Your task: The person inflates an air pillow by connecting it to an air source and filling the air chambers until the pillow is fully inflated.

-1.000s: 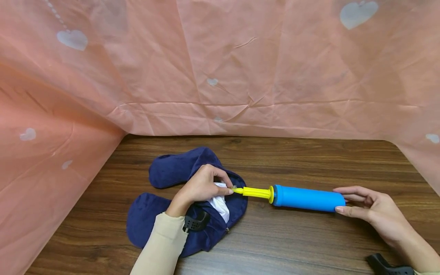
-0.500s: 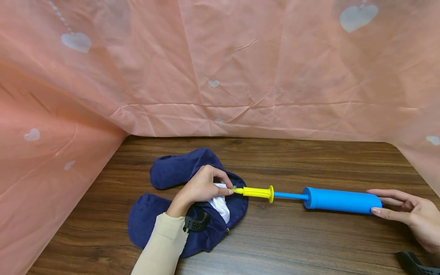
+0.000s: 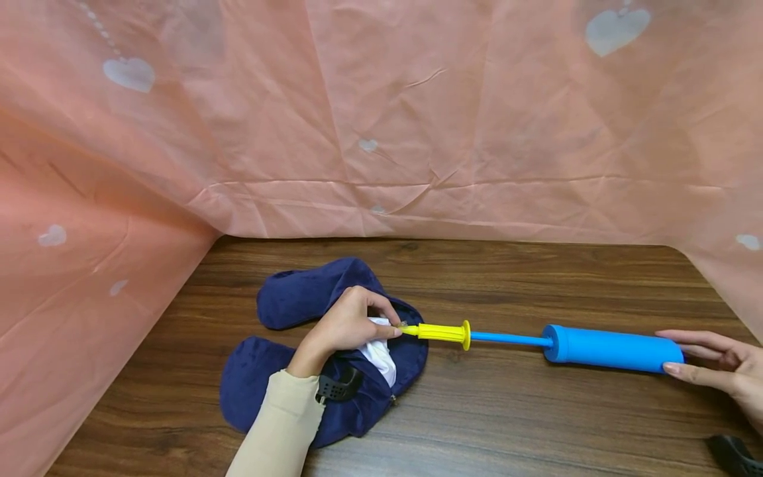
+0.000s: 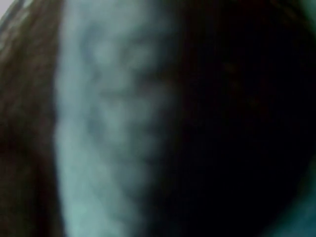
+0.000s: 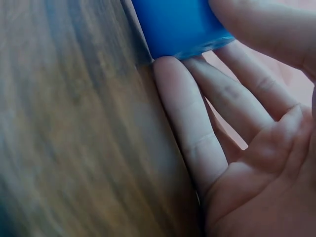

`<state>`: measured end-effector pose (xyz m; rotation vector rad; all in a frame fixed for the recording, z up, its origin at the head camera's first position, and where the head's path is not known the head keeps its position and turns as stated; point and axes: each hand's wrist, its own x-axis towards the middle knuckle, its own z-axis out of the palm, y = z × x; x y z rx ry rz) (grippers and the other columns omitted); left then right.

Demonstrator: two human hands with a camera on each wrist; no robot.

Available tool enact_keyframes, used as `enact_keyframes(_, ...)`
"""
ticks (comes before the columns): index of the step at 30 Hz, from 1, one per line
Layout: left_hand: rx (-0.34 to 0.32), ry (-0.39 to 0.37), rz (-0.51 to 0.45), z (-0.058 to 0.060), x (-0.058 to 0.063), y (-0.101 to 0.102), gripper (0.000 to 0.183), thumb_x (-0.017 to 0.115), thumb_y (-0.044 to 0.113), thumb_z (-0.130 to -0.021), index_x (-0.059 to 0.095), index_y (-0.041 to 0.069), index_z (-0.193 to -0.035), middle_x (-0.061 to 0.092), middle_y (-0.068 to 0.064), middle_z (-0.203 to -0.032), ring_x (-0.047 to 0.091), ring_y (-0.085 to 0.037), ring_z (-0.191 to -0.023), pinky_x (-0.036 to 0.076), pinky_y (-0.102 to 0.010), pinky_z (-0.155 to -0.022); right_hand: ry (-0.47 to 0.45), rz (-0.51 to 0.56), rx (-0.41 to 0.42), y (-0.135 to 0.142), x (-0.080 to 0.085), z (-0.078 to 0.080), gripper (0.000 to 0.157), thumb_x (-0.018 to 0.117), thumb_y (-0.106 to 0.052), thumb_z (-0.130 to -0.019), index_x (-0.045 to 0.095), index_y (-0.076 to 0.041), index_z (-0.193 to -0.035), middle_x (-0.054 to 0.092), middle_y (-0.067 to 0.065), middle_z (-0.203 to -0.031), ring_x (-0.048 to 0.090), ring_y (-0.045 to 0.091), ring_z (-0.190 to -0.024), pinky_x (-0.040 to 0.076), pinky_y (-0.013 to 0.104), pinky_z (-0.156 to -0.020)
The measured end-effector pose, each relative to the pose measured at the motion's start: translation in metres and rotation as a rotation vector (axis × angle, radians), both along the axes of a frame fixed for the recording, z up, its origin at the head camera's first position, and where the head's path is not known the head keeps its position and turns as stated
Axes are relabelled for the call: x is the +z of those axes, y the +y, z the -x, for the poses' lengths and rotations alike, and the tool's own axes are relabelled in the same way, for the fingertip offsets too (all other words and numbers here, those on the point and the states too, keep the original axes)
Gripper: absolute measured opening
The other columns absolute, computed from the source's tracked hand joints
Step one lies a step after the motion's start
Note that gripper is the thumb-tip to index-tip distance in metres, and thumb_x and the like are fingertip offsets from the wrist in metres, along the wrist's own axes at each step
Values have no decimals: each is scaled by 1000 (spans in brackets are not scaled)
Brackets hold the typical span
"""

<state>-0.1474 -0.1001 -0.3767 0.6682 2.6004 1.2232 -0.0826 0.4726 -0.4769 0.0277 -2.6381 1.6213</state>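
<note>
A navy U-shaped neck pillow [image 3: 256, 374] lies with its cover opened, and white fabric [image 3: 381, 363] shows inside. My left hand [image 3: 352, 322] reaches over it, thumb and fingers pinching the yellow nozzle [image 3: 408, 330] of a hand pump at a small clear piece, apparently a valve. The pump's yellow section [image 3: 442, 333] joins a blue rod [image 3: 509, 339], which is drawn out of the blue barrel [image 3: 614, 348]. At the barrel's far end, my right hand [image 3: 727, 368] holds it with thumb and fingertips. Dark blur in the left wrist view hides the pinch.
Beneath everything is a dark wood-grain tabletop [image 3: 536, 417]. A pink curtain with white hearts [image 3: 429, 119] closes off the back and both sides. Black wrist devices sit at my left wrist [image 3: 341, 384] and right wrist [image 3: 736, 457].
My right hand has moved right, drawing the blue barrel away from the yellow section, so a long stretch of rod now shows. My left hand has stayed in place.
</note>
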Motion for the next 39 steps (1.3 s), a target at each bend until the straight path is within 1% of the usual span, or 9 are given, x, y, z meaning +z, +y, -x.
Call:
enact_keyframes(3, -1, 7, -6, 0, -1, -1, 4, 89, 12, -87, 86, 12, -87, 81, 2, -84, 60, -10, -69, 46, -22, -62, -50, -90, 11, -13, 8, -1, 52, 75, -3, -99, 69, -37, -137, 66, -42, -113, 64, -18, -95, 51, 12, -71)
enact_keyframes(5, -1, 13, -9, -1, -2, -1, 4, 90, 12, -87, 85, 12, -87, 81, 2, -84, 60, -9, -68, 45, -21, -61, -63, -147, 14, -22, 14, -1, 49, 78, -10, -98, 69, -34, -140, 64, -45, -112, 59, -22, -96, 50, 11, -71)
enact_keyframes(11, 1, 22, -10, -1, -2, 0, 6, 90, 11, -85, 85, 12, -85, 80, 3, -81, 58, -7, -64, 43, -21, -58, -79, -142, 46, -49, 22, -1, 44, 80, -13, -98, 71, -15, -140, 65, -44, -116, 53, -29, -103, 56, 14, -74)
enact_keyframes(15, 3, 24, -9, -1, -1, 1, 6, 90, 10, -86, 84, 13, -84, 79, 5, -80, 58, -8, -64, 43, -21, -58, -89, -157, 65, -64, 25, 0, 45, 82, -17, -97, 70, -10, -140, 67, -42, -117, 55, -28, -104, 58, 17, -75)
enact_keyframes(19, 0, 24, -10, -2, 1, 2, 7, 89, 9, -86, 84, 13, -83, 79, 5, -80, 59, -10, -66, 43, -20, -59, -88, -165, 86, -80, 29, 2, 48, 83, -21, -96, 70, -9, -141, 67, -41, -119, 56, -27, -107, 58, 18, -77)
enact_keyframes(27, -29, 44, -19, -4, 4, 5, 8, 89, 8, -85, 83, 13, -82, 80, 2, -80, 60, -9, -65, 45, -20, -59, -63, -116, 135, -105, 35, 1, 46, 83, -19, -96, 70, -9, -139, 71, -35, -124, 60, -22, -112, 59, 18, -80)
enact_keyframes(30, -33, 39, -14, -4, 4, 6, 8, 89, 9, -86, 84, 13, -83, 80, 2, -81, 60, -7, -67, 47, -21, -61, -67, -114, 141, -109, 36, 0, 46, 83, -21, -96, 70, -10, -139, 70, -36, -124, 60, -22, -112, 59, 19, -80)
enact_keyframes(35, -24, 48, 6, -5, 5, 6, 7, 89, 10, -86, 84, 14, -84, 80, 3, -82, 61, -7, -72, 48, -21, -66, -63, -86, 145, -112, 35, 1, 45, 83, -17, -96, 70, -9, -139, 71, -34, -124, 63, -18, -111, 60, 21, -79)
enact_keyframes(39, -20, 37, 6, -5, 5, 6, 6, 89, 10, -86, 84, 14, -85, 80, 3, -83, 61, -8, -72, 48, -22, -66, -51, -103, 135, -108, 36, 2, 46, 83, -17, -95, 70, -9, -139, 70, -35, -124, 63, -17, -110, 60, 21, -78)
